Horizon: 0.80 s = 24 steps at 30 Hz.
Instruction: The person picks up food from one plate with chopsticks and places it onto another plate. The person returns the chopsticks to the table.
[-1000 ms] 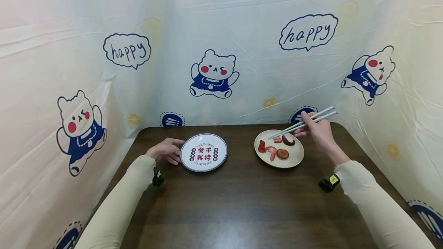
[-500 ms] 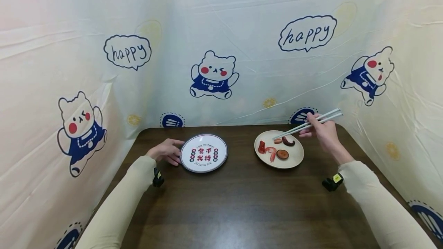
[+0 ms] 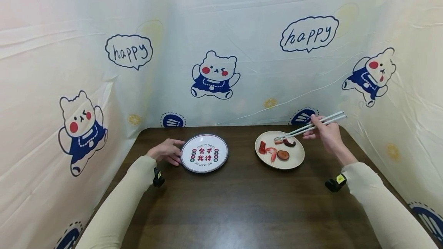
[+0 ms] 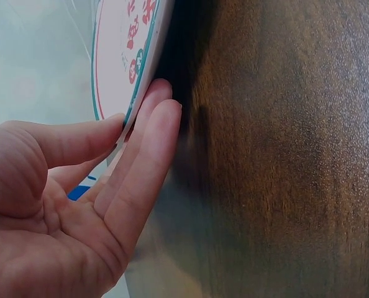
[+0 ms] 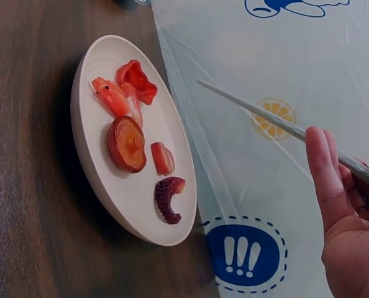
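My left hand point(image 3: 166, 151) pinches the left rim of a white plate point(image 3: 204, 167) printed with red characters. In the left wrist view, the thumb lies at the plate's edge and fingers reach underneath. My right hand point(image 3: 328, 136) holds a pair of pale chopsticks point(image 3: 304, 128), tips over the back of a cream plate point(image 3: 295, 160). On that plate lie a shrimp point(image 5: 112, 99), a red ruffled piece point(image 5: 136, 82), a brown mushroom cap point(image 5: 127, 144), a small red-and-white piece point(image 5: 163, 159) and a dark purple tentacle point(image 5: 169, 200). In the head view the chopstick tips overlap the red-and-white piece.
Both plates stand toward the far edge of a dark wooden table point(image 3: 235, 203). A pale cloth point(image 3: 256, 80) printed with bears and "happy" bubbles hangs behind and along both sides. Black devices are strapped to both wrists.
My right hand has shifted slightly right and down, and the chopstick tips have moved right and lower over the food. The left hand, both plates and the food stay put.
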### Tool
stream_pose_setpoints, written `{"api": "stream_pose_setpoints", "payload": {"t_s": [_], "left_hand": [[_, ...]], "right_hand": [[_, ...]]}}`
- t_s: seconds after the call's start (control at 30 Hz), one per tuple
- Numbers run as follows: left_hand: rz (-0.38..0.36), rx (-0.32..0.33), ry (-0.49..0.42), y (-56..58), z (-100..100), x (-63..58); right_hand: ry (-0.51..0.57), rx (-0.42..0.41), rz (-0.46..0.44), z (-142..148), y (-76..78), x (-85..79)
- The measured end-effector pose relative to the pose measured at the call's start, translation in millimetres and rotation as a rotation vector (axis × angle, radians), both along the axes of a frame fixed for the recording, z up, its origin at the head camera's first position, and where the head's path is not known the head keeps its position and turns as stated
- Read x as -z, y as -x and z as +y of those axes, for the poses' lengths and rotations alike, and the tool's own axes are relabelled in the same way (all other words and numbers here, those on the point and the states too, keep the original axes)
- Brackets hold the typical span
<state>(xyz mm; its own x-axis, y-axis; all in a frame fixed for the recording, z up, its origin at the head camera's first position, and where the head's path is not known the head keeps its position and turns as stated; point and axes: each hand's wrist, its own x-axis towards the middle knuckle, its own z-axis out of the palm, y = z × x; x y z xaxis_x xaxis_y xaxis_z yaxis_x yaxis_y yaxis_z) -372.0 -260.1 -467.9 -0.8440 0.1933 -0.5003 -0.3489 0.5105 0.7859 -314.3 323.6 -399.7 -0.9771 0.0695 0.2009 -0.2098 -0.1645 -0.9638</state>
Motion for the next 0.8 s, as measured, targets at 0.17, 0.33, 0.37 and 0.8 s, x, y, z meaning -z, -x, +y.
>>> {"api": "stream_pose_setpoints", "payload": {"t_s": [0.17, 0.33, 0.37, 0.8], "left_hand": [[0.000, -0.001, 0.000, -0.5, 1.6, -2.1], [-0.003, 0.000, 0.002, -1.9, 2.2, -3.6], [-0.001, 0.001, 0.004, -1.9, 2.0, -3.4], [0.008, 0.006, 0.000, -0.7, 1.3, -1.4]], "right_hand": [[-0.006, -0.004, -0.010, 5.4, -0.3, 3.3], [-0.031, -0.001, -0.012, 10.5, -1.1, 9.1], [-0.029, -0.004, -0.011, 11.3, -1.4, 10.3], [-0.037, -0.076, -0.032, 23.2, -9.8, 27.8]]}}
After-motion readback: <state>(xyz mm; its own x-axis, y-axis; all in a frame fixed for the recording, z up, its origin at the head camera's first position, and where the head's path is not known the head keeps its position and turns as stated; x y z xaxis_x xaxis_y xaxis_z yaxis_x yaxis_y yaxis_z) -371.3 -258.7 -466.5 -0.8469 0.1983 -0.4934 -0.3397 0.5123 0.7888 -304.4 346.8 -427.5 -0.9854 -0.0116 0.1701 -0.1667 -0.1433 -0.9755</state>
